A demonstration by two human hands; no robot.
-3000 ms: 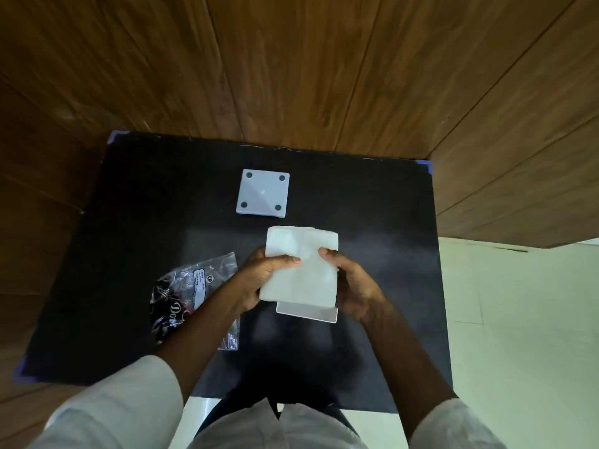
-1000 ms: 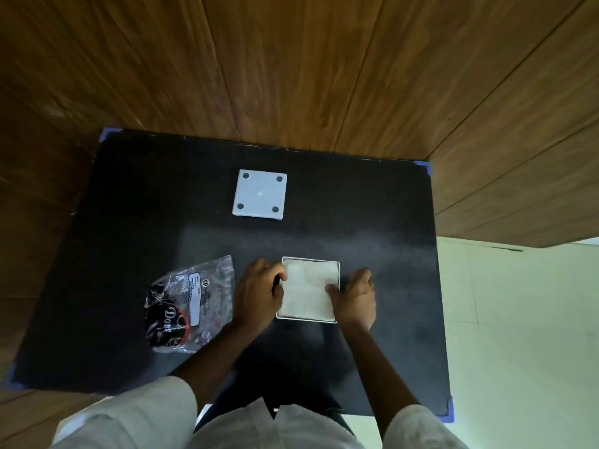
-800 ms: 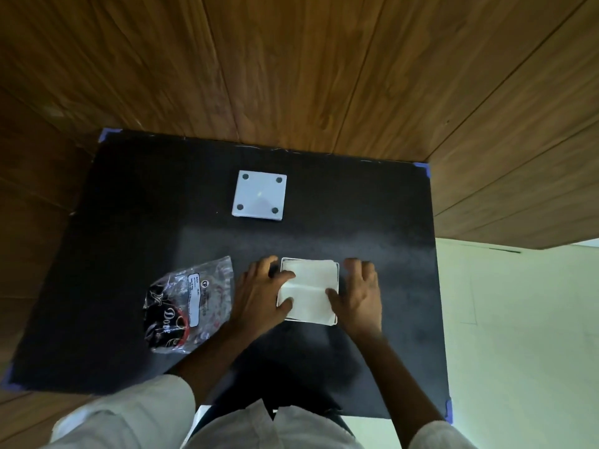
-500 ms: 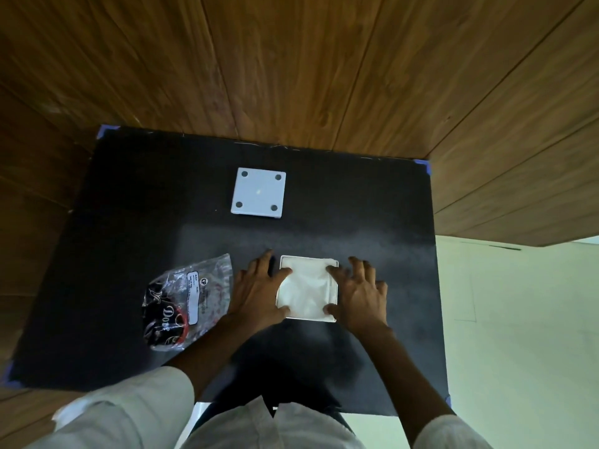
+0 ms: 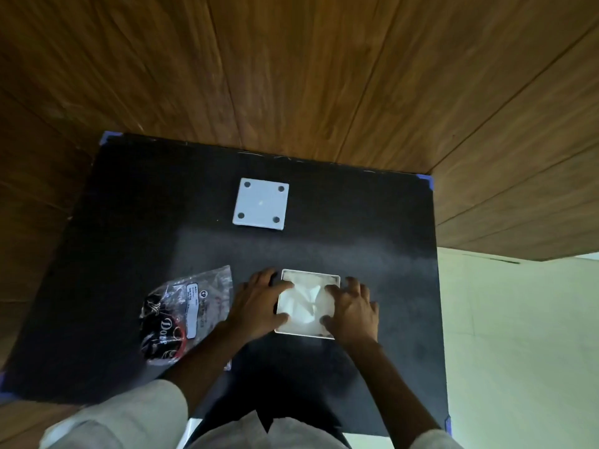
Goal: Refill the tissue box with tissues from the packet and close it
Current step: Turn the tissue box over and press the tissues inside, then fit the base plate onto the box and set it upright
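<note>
Tamping step: tissues (image 5: 306, 303) sit in the open tissue box (image 5: 310, 272) near the desk's (image 5: 372, 222) front edge. Left hand (image 5: 259, 307) and right hand (image 5: 353, 311) press flat — neither grip closed on anything. Next: fetch lid (image 5: 261, 205) from the back edge, seat it squarely. Packet (image 5: 181, 314) lies left.

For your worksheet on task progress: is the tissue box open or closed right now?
Open. The tissue box shows white tissues inside its rim, and its lid lies apart, farther up the table.
</note>
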